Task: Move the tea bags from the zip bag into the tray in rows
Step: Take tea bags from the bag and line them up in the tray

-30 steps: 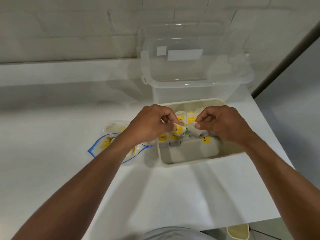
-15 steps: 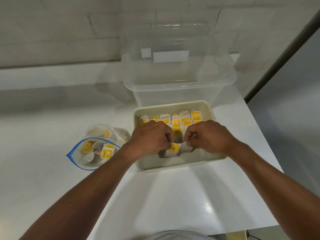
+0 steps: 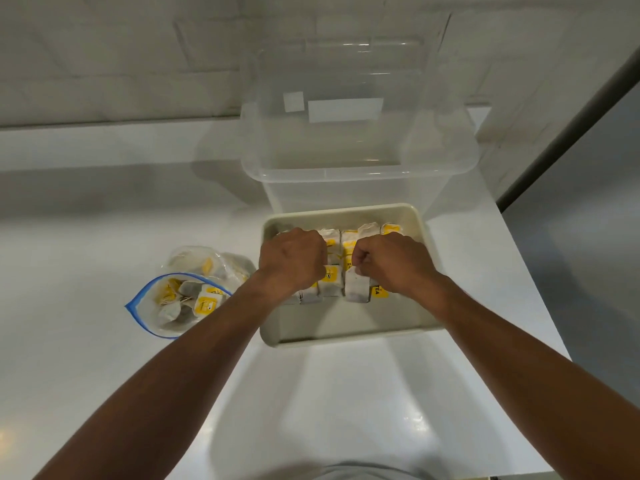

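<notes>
- The zip bag lies on the white surface, left of the tray and well in from the left edge. Its blue-rimmed mouth gapes toward the near edge.
- Loose tea bags with yellow tags sit inside it (a jumble, in no order).
- The left hand hangs knuckles-up over the tray's left half. Its fingers are curled under, with the tips beside the top of a tagged tea bag. I cannot tell whether they actually pinch it, since the palm hides them.
- The cream tray stands toward the right edge of the surface, its long sides parallel to the near edge.
- A back row of tea bags runs along the tray's far wall.
- A front row crosses the tray's middle, and the strip of tray floor nearest the person is bare.
- The right hand is over the tray's right half. Its fingers are folded in, and its thumb and fingertips pinch the top edge of a plain tea bag standing in the front row, just right of the tagged one.
- A clear bin stands behind the tray near the far right corner of the surface, close against the tray's far wall (touching or not, I cannot tell).
</notes>
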